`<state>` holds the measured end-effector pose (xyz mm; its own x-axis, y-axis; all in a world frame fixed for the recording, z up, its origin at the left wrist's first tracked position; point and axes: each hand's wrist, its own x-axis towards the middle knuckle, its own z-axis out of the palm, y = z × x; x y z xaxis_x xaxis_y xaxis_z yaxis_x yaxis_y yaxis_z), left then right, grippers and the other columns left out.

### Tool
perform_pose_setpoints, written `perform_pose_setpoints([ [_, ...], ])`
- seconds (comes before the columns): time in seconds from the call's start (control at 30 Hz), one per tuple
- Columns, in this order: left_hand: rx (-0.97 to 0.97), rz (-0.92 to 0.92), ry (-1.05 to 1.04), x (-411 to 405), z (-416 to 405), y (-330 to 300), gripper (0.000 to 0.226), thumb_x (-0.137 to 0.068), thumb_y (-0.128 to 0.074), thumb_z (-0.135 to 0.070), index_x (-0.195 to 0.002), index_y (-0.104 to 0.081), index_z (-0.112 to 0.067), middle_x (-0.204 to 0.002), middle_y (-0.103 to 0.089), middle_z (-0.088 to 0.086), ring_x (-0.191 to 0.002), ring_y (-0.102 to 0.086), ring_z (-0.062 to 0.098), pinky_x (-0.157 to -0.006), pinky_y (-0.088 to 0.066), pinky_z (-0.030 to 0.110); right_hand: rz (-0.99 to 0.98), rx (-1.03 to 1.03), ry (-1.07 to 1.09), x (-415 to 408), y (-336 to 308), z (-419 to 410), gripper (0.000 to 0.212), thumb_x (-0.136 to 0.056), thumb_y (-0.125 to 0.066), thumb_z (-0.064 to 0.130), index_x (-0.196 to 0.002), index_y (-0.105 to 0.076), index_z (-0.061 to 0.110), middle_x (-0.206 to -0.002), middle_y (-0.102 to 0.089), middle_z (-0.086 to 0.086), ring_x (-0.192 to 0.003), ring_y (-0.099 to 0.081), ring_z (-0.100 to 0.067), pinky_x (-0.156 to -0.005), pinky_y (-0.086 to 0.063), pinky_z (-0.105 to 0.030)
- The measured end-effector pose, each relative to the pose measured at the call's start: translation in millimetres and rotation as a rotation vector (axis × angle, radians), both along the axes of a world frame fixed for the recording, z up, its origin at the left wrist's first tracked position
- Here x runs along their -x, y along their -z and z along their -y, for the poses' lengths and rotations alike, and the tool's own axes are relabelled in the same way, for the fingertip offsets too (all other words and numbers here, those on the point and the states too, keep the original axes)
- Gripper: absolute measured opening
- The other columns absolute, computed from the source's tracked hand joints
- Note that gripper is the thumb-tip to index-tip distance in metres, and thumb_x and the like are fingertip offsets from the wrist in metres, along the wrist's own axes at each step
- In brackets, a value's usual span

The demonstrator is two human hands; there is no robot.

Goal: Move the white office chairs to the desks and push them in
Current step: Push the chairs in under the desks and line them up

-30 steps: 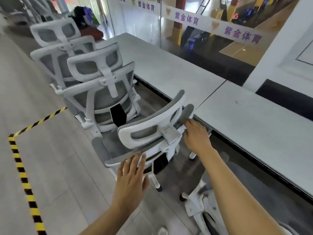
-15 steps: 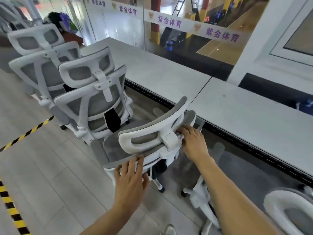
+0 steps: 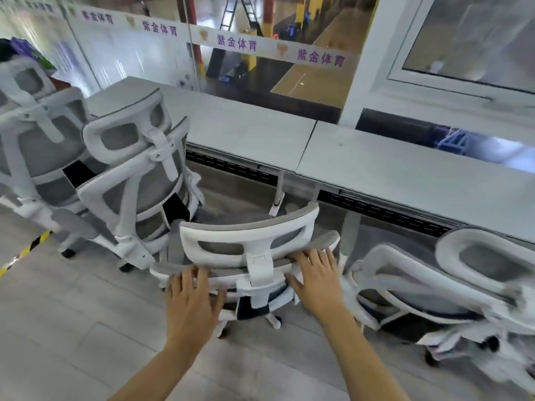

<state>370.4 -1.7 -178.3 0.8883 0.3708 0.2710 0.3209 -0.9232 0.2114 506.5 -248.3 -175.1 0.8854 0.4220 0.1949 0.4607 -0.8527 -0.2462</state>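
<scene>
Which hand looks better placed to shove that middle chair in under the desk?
Neither alone, though the right hand has a slight edge: its fingers curl over the backrest top of the middle chair, while the left hand lies flat. They flank the centre post, so both probably push toward the desk.

An open-plan office stood partly furnished: 2 long grey desks (image 3: pixel 390 169) ran end to end along a glass partition (image 3: pixel 139 53) banded with purple Chinese lettering (image 3: pixel 237 43). White mesh-backed office chairs (image 3: pixel 136 175) on castors clustered beside them on pale plank flooring, where yellow-and-black hazard tape (image 3: pixel 26 250) marked the floor.
</scene>
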Motion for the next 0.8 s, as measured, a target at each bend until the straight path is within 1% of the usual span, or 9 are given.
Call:
perform_pose_setpoints([
  [0.1,0.055,-0.004,0.006,12,-15,3,0.062,-0.086,-0.047,-0.061,-0.121,-0.056,-0.011,-0.123,-0.051,0.013,-0.106,-0.05,0.04,-0.088,-0.046,0.052,-0.042,-0.026,-0.003,19,-3,1,0.044,-0.079,-0.066,0.063,-0.112,-0.064,0.034,-0.108,-0.055,0.009,-0.11,-0.051,-0.018,-0.115,-0.026,-0.039],
  [0.17,0.062,0.015,0.05,17,-21,3,0.062,-0.086,-0.046,-0.063,-0.121,-0.057,-0.013,-0.124,-0.048,0.013,-0.105,-0.05,0.038,-0.088,-0.046,0.048,-0.105,-0.082,-0.001,29,-4,6,0.051,-0.077,-0.061,0.074,-0.111,-0.063,0.036,-0.109,-0.052,0.012,-0.109,-0.049,-0.014,-0.112,-0.031,-0.036],
  [0.23,0.095,0.028,0.091,23,-27,3,0.06,-0.086,-0.046,-0.062,-0.12,-0.059,-0.014,-0.124,-0.046,0.011,-0.108,-0.05,0.036,-0.089,-0.047,0.046,-0.113,-0.162,-0.006,41,0,18,0.054,-0.079,-0.056,0.079,-0.111,-0.063,0.037,-0.111,-0.052,0.015,-0.11,-0.048,-0.011,-0.11,-0.032,-0.033],
  [0.33,0.142,0.058,0.124,32,-35,2,0.06,-0.086,-0.047,-0.064,-0.119,-0.062,-0.017,-0.127,-0.046,0.009,-0.11,-0.048,0.034,-0.089,-0.048,0.044,-0.074,-0.255,0.023,63,9,32,0.049,-0.086,-0.053,0.077,-0.113,-0.063,0.036,-0.112,-0.053,0.018,-0.114,-0.046,-0.008,-0.116,-0.029,-0.04],
  [0.4,0.16,0.092,0.151,34,-35,-1,0.057,-0.087,-0.049,-0.064,-0.115,-0.063,-0.017,-0.126,-0.045,0.008,-0.109,-0.044,0.032,-0.09,-0.047,0.044,-0.048,-0.283,0.043,76,14,34,0.048,-0.089,-0.052,0.076,-0.112,-0.061,0.034,-0.112,-0.054,0.018,-0.117,-0.049,-0.009,-0.119,-0.026,-0.045],
  [0.5,0.223,0.102,0.166,30,-37,-2,0.051,-0.087,-0.06,-0.061,-0.114,-0.064,-0.018,-0.127,-0.044,0.007,-0.112,-0.042,0.03,-0.092,-0.048,0.047,-0.032,-0.289,0.078,88,20,31,0.048,-0.09,-0.052,0.074,-0.112,-0.059,0.032,-0.113,-0.056,0.016,-0.119,-0.051,-0.01,-0.121,-0.021,-0.049],
  [0.63,0.252,0.088,0.201,21,-48,3,0.052,-0.083,-0.063,-0.064,-0.113,-0.063,-0.021,-0.129,-0.043,0.007,-0.115,-0.041,0.032,-0.091,-0.05,0.05,-0.067,-0.317,0.106,90,20,26,0.048,-0.089,-0.053,0.074,-0.112,-0.058,0.032,-0.113,-0.056,0.017,-0.12,-0.048,-0.008,-0.122,-0.017,-0.05],
  [0.73,0.266,0.065,0.225,1,-59,3,0.052,-0.081,-0.056,-0.065,-0.111,-0.062,-0.022,-0.129,-0.042,0.007,-0.115,-0.042,0.035,-0.092,-0.047,0.051,-0.098,-0.307,0.126,76,17,19,0.047,-0.089,-0.052,0.075,-0.111,-0.056,0.034,-0.11,-0.054,0.021,-0.118,-0.046,-0.004,-0.124,-0.012,-0.05],
  [0.8,0.271,0.052,0.227,-17,-66,6,0.05,-0.083,-0.059,-0.065,-0.112,-0.06,-0.024,-0.13,-0.041,0.007,-0.117,-0.042,0.037,-0.094,-0.046,0.053,-0.107,-0.296,0.149,64,15,14,0.05,-0.087,-0.05,0.078,-0.111,-0.055,0.034,-0.107,-0.052,0.024,-0.116,-0.045,-0.002,-0.125,-0.008,-0.048],
])
